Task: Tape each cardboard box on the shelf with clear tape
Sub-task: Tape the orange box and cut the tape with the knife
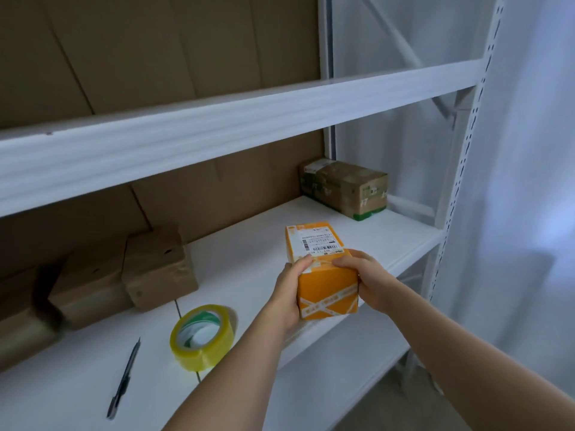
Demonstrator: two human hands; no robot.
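Both forearms reaching in, my left hand point(287, 293) and right hand point(362, 276) gripping the orange cardboard box point(326, 289) between them, thumbs pressing its top, tape roll point(202, 335) lying left.

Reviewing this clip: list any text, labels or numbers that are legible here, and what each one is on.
None can be read for certain.
Orange box, held by both hands: white shipping label with barcodes and printed lines, upside down and too small to read.
Its white printed tape: characters blurred.
Brown box at the back: label and markings too blurred.
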